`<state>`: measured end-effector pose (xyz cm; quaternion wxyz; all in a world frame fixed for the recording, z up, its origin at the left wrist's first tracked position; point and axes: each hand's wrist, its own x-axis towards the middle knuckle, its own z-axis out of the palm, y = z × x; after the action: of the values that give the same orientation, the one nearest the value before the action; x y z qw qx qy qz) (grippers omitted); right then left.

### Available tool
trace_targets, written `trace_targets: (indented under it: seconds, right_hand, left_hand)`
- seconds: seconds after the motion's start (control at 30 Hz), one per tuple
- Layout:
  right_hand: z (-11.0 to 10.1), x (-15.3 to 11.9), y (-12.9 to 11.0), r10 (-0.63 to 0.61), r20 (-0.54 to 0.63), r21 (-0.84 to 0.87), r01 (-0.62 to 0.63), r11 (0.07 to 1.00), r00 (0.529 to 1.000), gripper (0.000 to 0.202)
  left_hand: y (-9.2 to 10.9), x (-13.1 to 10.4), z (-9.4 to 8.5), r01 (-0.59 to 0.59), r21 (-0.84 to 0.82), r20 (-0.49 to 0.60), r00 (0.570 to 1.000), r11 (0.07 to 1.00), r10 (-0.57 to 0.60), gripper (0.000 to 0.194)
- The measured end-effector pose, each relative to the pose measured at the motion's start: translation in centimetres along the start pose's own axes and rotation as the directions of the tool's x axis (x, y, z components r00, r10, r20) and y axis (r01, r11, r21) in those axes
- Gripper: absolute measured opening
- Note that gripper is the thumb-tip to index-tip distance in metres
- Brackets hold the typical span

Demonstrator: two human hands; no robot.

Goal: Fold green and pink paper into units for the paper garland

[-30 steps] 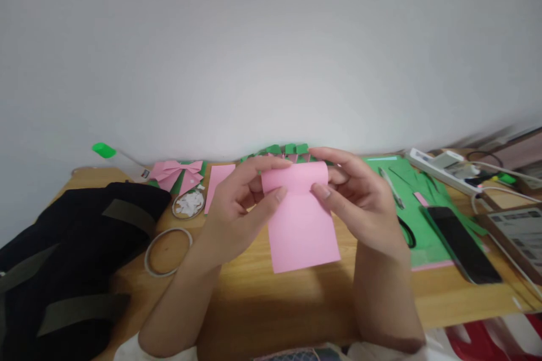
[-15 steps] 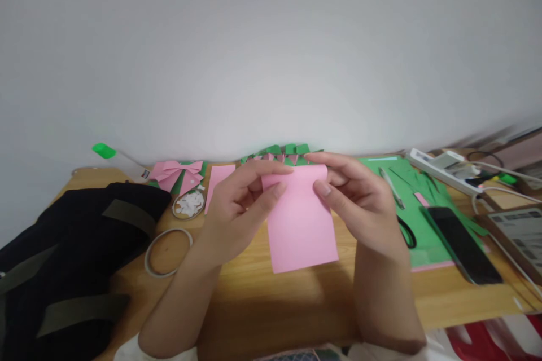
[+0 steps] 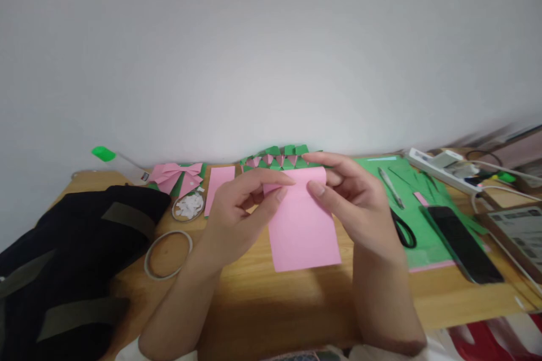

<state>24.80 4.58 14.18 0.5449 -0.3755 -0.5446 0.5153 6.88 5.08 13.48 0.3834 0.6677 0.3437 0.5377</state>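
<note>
A pink paper sheet (image 3: 302,231) hangs upright above the wooden table, its top edge curled over. My left hand (image 3: 243,217) pinches its upper left corner between thumb and index finger. At the upper right, my right hand (image 3: 355,197) holds the sheet with the thumb in front and fingers behind; its index finger stretches out past the top edge. Behind the sheet, green and pink folded paper pieces (image 3: 292,152) stand by the wall. To the left of my left hand lies another pink paper strip (image 3: 221,177).
Left: a dark cloth (image 3: 84,237), a tape ring (image 3: 168,279), a round holder with white scraps (image 3: 189,206) and a pink bow (image 3: 178,175). Right: green sheets (image 3: 427,248), black scissor handles (image 3: 406,231), a phone (image 3: 466,245), a pen (image 3: 392,187) and a power strip (image 3: 444,172).
My right thumb has slid slightly left along the upper part of the sheet. My left index finger lies a little lower, and the sheet's lower edge has shifted slightly right.
</note>
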Motion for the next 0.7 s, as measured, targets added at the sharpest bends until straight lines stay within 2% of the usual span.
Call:
trace_targets:
  seconds: [0.13, 0.27, 0.53, 0.63, 0.7]
  right_hand:
    - [0.35, 0.46, 0.2, 0.122, -0.042, 0.055, -0.12, 0.991, 0.992, 0.021]
    - [0.26, 0.76, 0.34, 0.159, -0.073, 0.044, -0.156, 0.987, 0.985, 0.015]
    - [0.32, 0.92, 0.6, 0.108, -0.147, -0.018, -0.112, 0.994, 0.983, 0.015]
    - [0.41, 0.82, 0.56, 0.057, -0.13, -0.124, -0.074, 0.99, 0.99, 0.014]
    - [0.48, 0.73, 0.56, 0.009, -0.106, -0.226, -0.033, 0.973, 0.994, 0.013]
  left_hand:
    - [-0.23, -0.15, 0.19, 0.089, -0.047, 0.051, 0.995, 0.995, -0.086, 0.021]
    - [-0.73, -0.14, 0.22, 0.205, -0.078, 0.117, 0.974, 0.976, -0.196, 0.028]
    - [-0.76, 0.47, 0.03, 0.242, 0.016, 0.188, 0.952, 0.97, -0.24, 0.022]
    - [-0.53, 0.67, -0.09, 0.278, 0.03, 0.23, 0.933, 0.96, -0.277, 0.016]
    - [-0.54, 0.8, -0.15, 0.269, 0.052, 0.221, 0.936, 0.962, -0.273, 0.01]
